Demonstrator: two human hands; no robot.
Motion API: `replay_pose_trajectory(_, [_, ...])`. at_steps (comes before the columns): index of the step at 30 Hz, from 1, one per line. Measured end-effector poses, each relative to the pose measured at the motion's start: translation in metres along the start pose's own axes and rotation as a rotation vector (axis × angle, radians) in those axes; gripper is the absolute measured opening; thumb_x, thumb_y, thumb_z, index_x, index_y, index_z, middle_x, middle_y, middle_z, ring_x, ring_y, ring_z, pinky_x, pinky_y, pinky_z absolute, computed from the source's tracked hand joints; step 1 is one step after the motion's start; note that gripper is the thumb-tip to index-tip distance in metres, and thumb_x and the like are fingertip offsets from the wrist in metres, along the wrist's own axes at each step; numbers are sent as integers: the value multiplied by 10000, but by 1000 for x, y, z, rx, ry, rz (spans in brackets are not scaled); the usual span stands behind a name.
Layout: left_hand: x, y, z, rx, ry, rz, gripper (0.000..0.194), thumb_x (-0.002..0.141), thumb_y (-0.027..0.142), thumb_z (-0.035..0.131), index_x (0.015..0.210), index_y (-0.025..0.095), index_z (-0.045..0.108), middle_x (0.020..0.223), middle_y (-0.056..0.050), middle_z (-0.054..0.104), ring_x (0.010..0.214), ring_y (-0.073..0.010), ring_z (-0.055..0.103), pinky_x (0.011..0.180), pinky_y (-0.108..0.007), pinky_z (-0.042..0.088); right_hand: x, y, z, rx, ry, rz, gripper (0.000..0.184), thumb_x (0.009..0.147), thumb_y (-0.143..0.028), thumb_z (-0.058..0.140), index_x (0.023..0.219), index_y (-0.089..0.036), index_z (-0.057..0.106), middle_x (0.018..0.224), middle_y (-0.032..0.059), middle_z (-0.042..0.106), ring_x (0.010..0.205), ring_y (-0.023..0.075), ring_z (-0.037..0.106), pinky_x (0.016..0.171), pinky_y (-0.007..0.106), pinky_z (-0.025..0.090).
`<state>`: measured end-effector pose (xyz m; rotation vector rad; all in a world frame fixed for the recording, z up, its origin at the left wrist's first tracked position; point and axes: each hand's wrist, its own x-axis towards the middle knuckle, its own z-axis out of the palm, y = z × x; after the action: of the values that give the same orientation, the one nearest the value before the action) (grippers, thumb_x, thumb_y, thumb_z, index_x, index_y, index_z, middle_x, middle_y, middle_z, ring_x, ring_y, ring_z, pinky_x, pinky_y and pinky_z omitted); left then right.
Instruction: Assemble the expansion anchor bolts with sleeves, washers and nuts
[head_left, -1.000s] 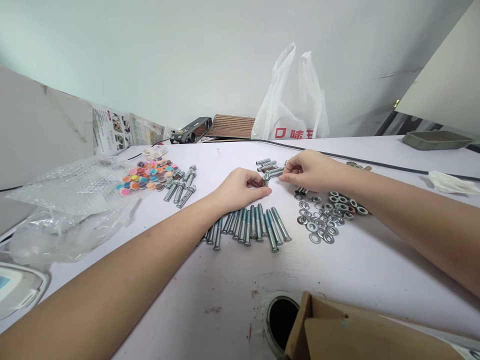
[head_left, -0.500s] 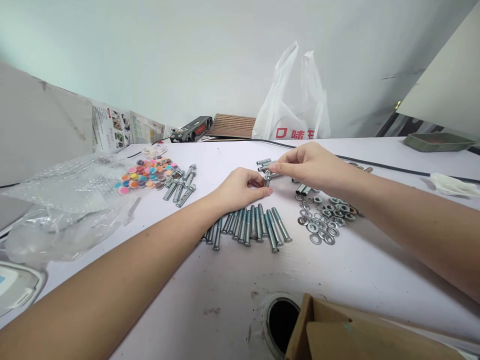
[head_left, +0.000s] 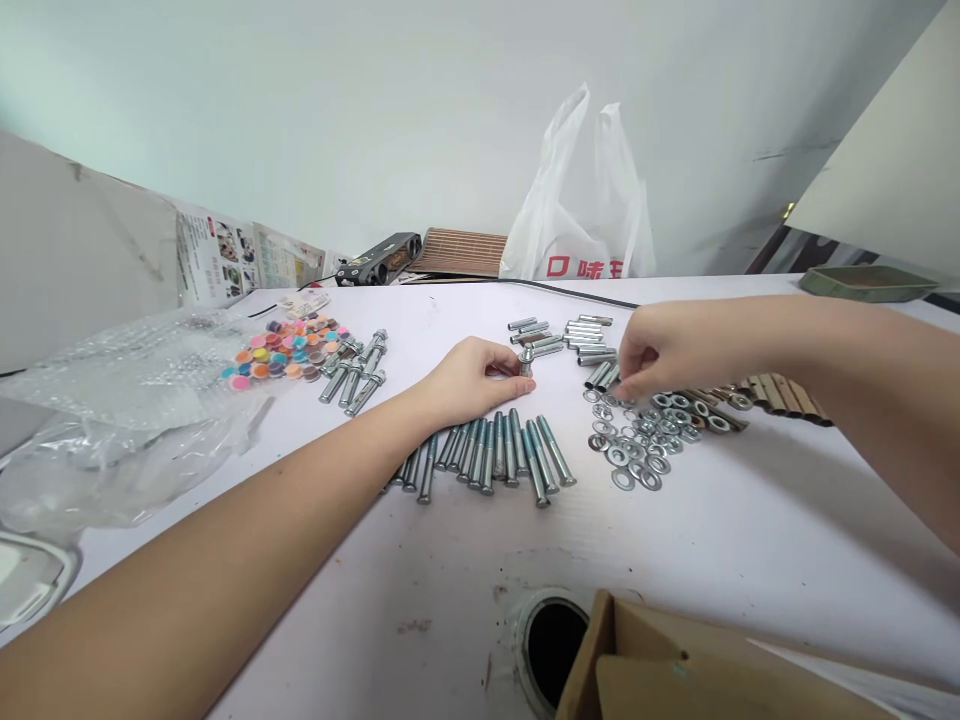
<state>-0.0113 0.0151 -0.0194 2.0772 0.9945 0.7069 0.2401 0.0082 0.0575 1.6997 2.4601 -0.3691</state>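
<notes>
Between thumb and fingers, my left hand (head_left: 480,382) grips an anchor bolt (head_left: 526,362) upright, its threaded end on top. Loose bolts (head_left: 491,455) lie in a row just in front of that hand. My right hand (head_left: 645,350) is closed in a pinch at the edge of a pile of washers (head_left: 630,455) and nuts (head_left: 667,425); whether something is between its fingertips does not show. Metal sleeves (head_left: 592,340) lie behind and to the left of this hand. Several assembled anchor bolts (head_left: 360,370) are heaped left of my left hand.
Colourful discs (head_left: 289,350) and crumpled clear plastic (head_left: 150,400) lie at the left. Rusty tubes (head_left: 784,395) sit under my right forearm. A cardboard box (head_left: 667,660) and a round dark hole (head_left: 555,645) are at the near edge. A white bag (head_left: 581,215) stands behind.
My right hand has left the top of the anchor bolt and moved right and down to the washers. My left hand still holds the bolt in much the same place.
</notes>
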Motion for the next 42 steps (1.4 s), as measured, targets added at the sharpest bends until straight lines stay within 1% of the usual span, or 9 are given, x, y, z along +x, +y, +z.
replay_pose_trajectory(3, [1,0,-1,-29,-19,5,278,783,371,662,873,115,720,835,-61,717,775,-157,627,748,-296,481,1,3,6,-58,-152,24,259,687,-510,723,648,-253,724,635,41,668,521,207,586,440,321,378])
replay_pose_trajectory(11, [0,3,-1,-29,-19,-7,242,783,341,666,870,122,720,849,-54,724,787,-150,632,758,-280,482,4,9,4,86,-141,-74,140,704,-402,745,690,-264,730,680,32,704,553,207,627,435,317,426])
replay_pose_trajectory(13, [0,4,-1,-11,-14,-6,257,785,356,663,864,118,722,822,-49,714,757,-145,617,724,-274,470,1,1,0,159,-36,-128,117,739,-382,713,715,-268,723,703,20,705,580,189,618,478,320,448])
replay_pose_trajectory(18, [0,6,0,33,-2,13,247,793,356,645,826,121,717,744,-22,674,664,-119,552,639,-256,421,0,-39,4,386,401,-331,122,708,-287,712,819,-236,714,774,26,702,690,181,616,599,331,494])
replay_pose_trajectory(21, [-1,7,1,34,-3,35,218,797,323,637,820,121,713,752,-17,670,663,-110,541,642,-249,417,5,-53,13,350,524,-413,135,703,-293,698,810,-214,723,790,34,702,760,197,626,672,355,507])
replay_pose_trajectory(28, [-1,4,0,47,-10,61,260,803,361,630,853,121,718,750,-27,662,681,-126,552,657,-262,426,11,-51,22,480,445,-396,144,749,-300,680,842,-205,734,767,28,708,717,178,626,625,329,489])
replay_pose_trajectory(34, [-2,3,0,25,-6,59,236,793,352,641,845,132,706,749,-20,663,688,-131,571,651,-255,430,17,-48,29,582,370,-367,252,756,-428,697,858,-200,731,690,20,669,619,147,560,537,304,423])
replay_pose_trajectory(39, [-2,4,0,55,4,65,237,794,355,644,701,137,650,677,6,629,628,-104,526,621,-246,397,17,-45,35,577,442,-399,474,724,-448,732,1136,-217,689,819,29,690,753,174,607,677,332,477])
replay_pose_trajectory(42, [-2,3,0,60,10,59,241,794,366,646,728,135,667,691,-6,641,642,-112,536,626,-253,406,13,-42,36,570,485,-420,326,767,-475,691,980,-237,750,809,31,692,755,178,595,674,335,458])
